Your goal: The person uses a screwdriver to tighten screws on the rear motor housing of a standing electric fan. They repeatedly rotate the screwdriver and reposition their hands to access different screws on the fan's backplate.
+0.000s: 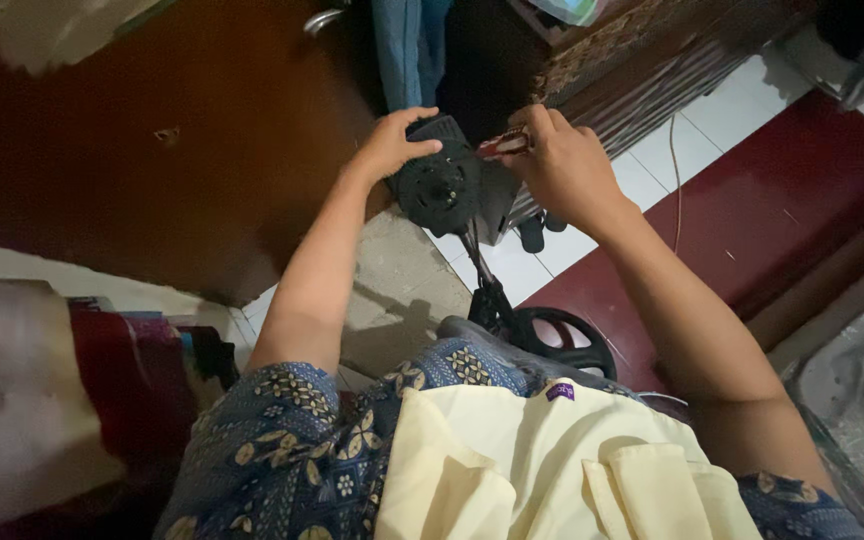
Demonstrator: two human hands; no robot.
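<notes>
- Head cam, closest in: pale yellow folded cloth across the lap, over a blue floral-print garment. Just parked there, out of the way of the hands.
- Past the knees: black round fan motor housing w/ ribbed front, held up in mid-air between both hands, a thin black stem dropping from it toward a black ring-shaped plastic base on the floor.
- Left hand – fingers curled over the housing's top-left edge, closed onto it; looks like it's steadying the unit so it can't twist.
- Right hand – pinched tight round a small red-handled tool, tip aimed at the housing's upper right side. Can't tell if tip is touching; too dim.
- Floor: white tiles, a dark red mat at right, a grey worn patch under the left forearm.
- Room: big dark brown wooden panel at left, carved wooden furniture ahead, thin cord trailing over tile. Light is low.
</notes>
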